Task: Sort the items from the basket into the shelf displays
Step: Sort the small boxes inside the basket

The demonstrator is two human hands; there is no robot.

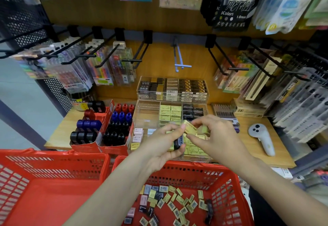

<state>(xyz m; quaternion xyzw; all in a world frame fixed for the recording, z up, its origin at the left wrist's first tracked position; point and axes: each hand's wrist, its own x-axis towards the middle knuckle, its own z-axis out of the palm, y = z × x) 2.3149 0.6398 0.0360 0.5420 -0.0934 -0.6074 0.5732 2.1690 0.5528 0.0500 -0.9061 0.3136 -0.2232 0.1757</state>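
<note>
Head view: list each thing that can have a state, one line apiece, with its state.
Left hand: grips several small boxes, a dark box among them.
Right hand: pinches a yellow box.
Right basket: holds many loose small boxes.
Left basket: no items visible inside.
Clear tray: back-left compartment looks bare; the others are stocked.
White controller: lying flat on the shelf, untouched.

At nine o'clock we see red cardboard boxes (106,137) of black, blue and red sharpeners, and above them pen packs (99,69) hanging on black hooks. At three o'clock a white controller (262,137) lies on the wooden shelf (248,147).
</note>
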